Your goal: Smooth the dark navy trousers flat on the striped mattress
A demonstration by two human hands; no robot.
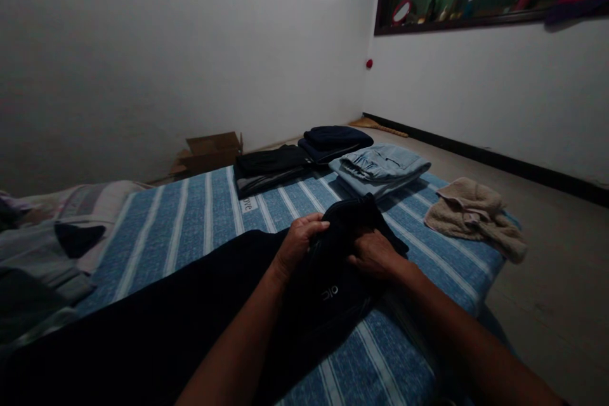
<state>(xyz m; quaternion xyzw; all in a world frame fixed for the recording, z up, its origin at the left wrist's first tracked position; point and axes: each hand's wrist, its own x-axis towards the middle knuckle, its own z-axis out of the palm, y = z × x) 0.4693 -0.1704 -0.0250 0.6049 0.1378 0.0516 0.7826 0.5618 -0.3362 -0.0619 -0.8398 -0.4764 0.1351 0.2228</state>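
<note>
Two hands meet on one dark garment (328, 279) in front of you. Your left hand (297, 244) has its grip pressed together on the bunched upper edge of the cloth, fingers curled over a fold. Your right hand (375, 257) lies on the same bundle just beside it, fingers bent down into the fabric and pinching it; how firmly, you cannot tell in the dim light. The garment is black or deep navy with small pale lettering near its middle, and it trails from your hands down toward you across the bed.

It rests on a blue mattress with white stripes (190, 216), which carries everything else here. Beyond your hands, near the far edge, sit three folded stacks: a black folded garment (266, 165) on the left, a navy folded pile (335, 139) behind, and folded light-blue jeans (380, 168) on the right, the last two touching. A beige crumpled towel (473, 216) lies on the right corner of the mattress, well apart from your right hand. To your left is a heap of unfolded clothes (52, 241). A cardboard box (209, 152) stands on the floor against the white wall (190, 44), behind the mattress.
</note>
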